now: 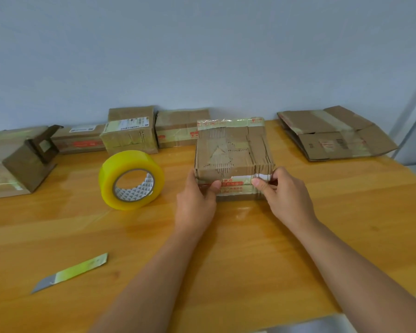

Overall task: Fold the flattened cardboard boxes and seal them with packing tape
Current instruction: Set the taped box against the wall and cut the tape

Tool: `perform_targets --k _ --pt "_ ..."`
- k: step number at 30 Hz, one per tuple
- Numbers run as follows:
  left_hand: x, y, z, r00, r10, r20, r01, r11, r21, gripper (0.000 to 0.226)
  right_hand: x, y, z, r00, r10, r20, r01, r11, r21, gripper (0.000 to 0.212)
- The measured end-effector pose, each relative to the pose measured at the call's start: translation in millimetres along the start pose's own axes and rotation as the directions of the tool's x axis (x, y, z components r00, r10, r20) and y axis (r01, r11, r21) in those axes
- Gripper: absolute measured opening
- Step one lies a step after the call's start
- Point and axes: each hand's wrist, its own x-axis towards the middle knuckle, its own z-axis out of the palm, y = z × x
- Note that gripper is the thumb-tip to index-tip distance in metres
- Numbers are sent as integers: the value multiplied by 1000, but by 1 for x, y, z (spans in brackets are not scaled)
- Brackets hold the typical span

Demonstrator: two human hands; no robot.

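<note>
1. Folded box (233,152): stands at mid-desk, its near face banded with printed tape; the top skin is torn and ribbed.
2. Left hand (197,200): thumb pressed on the near face at its left corner, fingers curled round the box's left edge.
3. Right hand (281,193): thumb and fingers pinch the near right corner at the tape band.
4. Advised technique: rub the tape flat outward from the middle, then wrap its ends round the corners, judging by the loose-looking white strip.
5. Tape roll (131,180): stands on edge just left of the box, within reach.
6. Knife (70,272): lies near left on the desk (322,212).
7. Finished boxes (130,131) line the far edge; one flattened box (334,135) waits far right.
</note>
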Motion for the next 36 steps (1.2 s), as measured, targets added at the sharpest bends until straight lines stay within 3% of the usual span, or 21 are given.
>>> perform_targets --k 3,5,9,11,14,18,21,24,28,36 --pt "-7 6 3 1000 -26 12 25 999 43 106 0 -8 6 997 79 6 -79 997 -12 60" --pt "-8 11 6 999 -38 -15 39 994 106 111 0 -12 11 996 83 -18 -84 994 -68 66" --pt "-3 11 9 998 -40 -40 44 993 106 90 0 -11 13 999 24 -32 -26 996 -85 62" --pt "0 7 8 998 -48 -44 51 997 62 81 -1 -8 13 1000 -10 -20 9 998 -58 51" --pt "2 5 3 998 -57 -36 55 997 -58 84 -1 -1 10 999 -37 9 37 999 7 30" --pt "4 -2 2 998 -58 -15 57 998 -39 47 0 4 7 995 -86 56 85 996 26 21" --pt "2 -4 -2 997 -18 -71 15 999 -32 37 0 4 6 990 -139 5 139 990 19 20" --pt "-2 5 -7 984 89 -156 -93 996 -17 40 0 1 2 979 -160 -128 169 984 56 25" --pt "-7 25 -19 931 260 -255 -258 965 45 60 1 -10 -10 933 -196 -303 247 959 138 33" --pt "12 44 -111 847 385 -367 -383 920 82 65 28 -108 -31 893 -247 -377 355 900 253 16"
